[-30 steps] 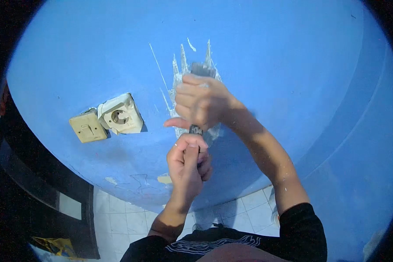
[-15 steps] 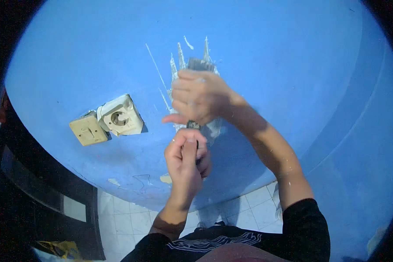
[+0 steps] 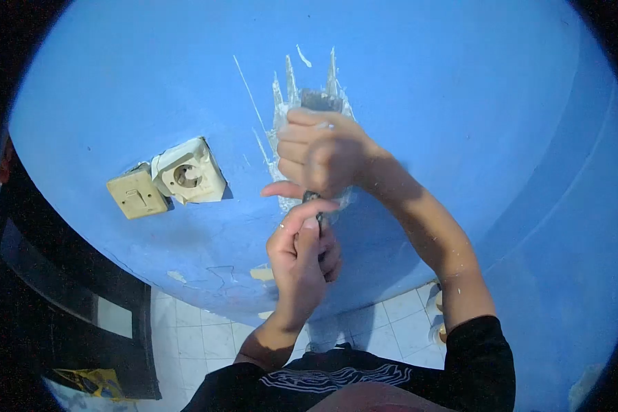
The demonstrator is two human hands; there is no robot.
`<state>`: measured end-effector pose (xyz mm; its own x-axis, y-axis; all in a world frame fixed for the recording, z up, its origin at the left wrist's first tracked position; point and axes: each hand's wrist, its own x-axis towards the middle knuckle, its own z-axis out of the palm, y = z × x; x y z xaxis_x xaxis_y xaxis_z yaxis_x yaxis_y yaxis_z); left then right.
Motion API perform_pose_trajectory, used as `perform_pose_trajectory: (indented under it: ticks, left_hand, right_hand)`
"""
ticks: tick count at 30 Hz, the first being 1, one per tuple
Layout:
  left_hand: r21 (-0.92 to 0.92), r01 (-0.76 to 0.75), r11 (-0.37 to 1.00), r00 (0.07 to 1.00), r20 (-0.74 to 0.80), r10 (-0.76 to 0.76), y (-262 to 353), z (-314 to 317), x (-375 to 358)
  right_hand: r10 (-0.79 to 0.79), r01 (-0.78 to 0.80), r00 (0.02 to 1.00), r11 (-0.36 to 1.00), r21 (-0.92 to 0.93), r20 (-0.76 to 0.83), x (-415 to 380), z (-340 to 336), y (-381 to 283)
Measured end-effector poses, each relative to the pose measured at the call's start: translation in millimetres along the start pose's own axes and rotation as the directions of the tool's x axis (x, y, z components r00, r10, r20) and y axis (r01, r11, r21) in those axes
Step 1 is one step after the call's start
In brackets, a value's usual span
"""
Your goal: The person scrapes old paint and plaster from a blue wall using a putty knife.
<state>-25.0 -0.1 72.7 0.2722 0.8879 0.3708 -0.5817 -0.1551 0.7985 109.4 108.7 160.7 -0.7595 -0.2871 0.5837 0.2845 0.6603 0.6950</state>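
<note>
The scuffed blue wall [image 3: 419,117] stands above white floor tiles [image 3: 202,336].

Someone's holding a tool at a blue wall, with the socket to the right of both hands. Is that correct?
Not quite: the head view shows the socket to the left of both the left hand and the right hand. The tool is indeed held at a blue wall.

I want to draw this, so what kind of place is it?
Probably a room inside a building, maybe a home: there's a blue wall, a light switch beside a socket, and a tiled floor.
</note>
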Motion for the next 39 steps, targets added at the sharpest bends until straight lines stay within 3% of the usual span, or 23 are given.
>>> perform_pose_trajectory:
  ticks: [5, 10, 13, 19, 23, 25, 28, 31, 33, 34, 39]
  left_hand:
    - [0.032, -0.085, 0.996, 0.996, 0.028, 0.084, 2, 3, 11]
    - [0.011, -0.062, 0.998, 0.998, 0.027, 0.062, -10, -3, -6]
    - [0.005, -0.050, 0.999, 0.999, 0.012, 0.050, -5, 1, 2]
    - [-0.003, -0.039, 0.999, 0.999, 0.031, 0.039, -7, -1, -9]
    - [0.022, -0.018, 1.000, 0.999, 0.032, 0.017, 11, 6, -2]
    - [0.044, -0.059, 0.997, 0.996, 0.063, 0.056, 3, 7, -4]
    - [0.026, -0.090, 0.996, 0.994, 0.062, 0.088, -6, 5, -10]
    - [-0.013, -0.065, 0.998, 0.996, 0.068, 0.066, 0, 6, -5]
    - [-0.015, -0.066, 0.998, 0.993, 0.100, 0.068, 2, 5, 0]
    - [-0.001, -0.076, 0.997, 0.994, 0.075, 0.076, -2, 5, -2]
    - [-0.056, -0.031, 0.998, 0.999, 0.006, 0.031, -5, 1, -1]
  right_hand:
    - [-0.012, 0.010, 1.000, 0.996, -0.087, -0.018, 4, -3, 5]
    - [0.008, -0.005, 0.999, 0.998, 0.063, -0.051, 0, 1, -6]
    - [-0.037, 0.035, 0.998, 0.999, -0.037, -0.049, 1, 3, 5]
    - [0.000, 0.001, 1.000, 0.999, 0.051, -0.019, 0, 0, -7]
    - [-0.026, 0.026, 0.999, 1.000, -0.013, -0.024, 2, -3, 6]
    - [0.062, -0.062, 0.998, 0.997, 0.039, 0.014, 3, -12, -1]
    - [0.022, -0.026, 0.999, 0.993, 0.113, 0.036, -3, -4, -9]
    - [0.028, -0.027, 0.999, 0.999, 0.047, -0.023, 0, -6, 6]
    - [0.032, -0.033, 0.999, 0.999, 0.016, 0.037, 3, -14, 4]
    - [0.046, -0.046, 0.994, 0.999, -0.003, 0.096, 2, -15, 0]
    - [-0.009, 0.006, 0.998, 0.999, 0.050, 0.058, -1, -4, 3]
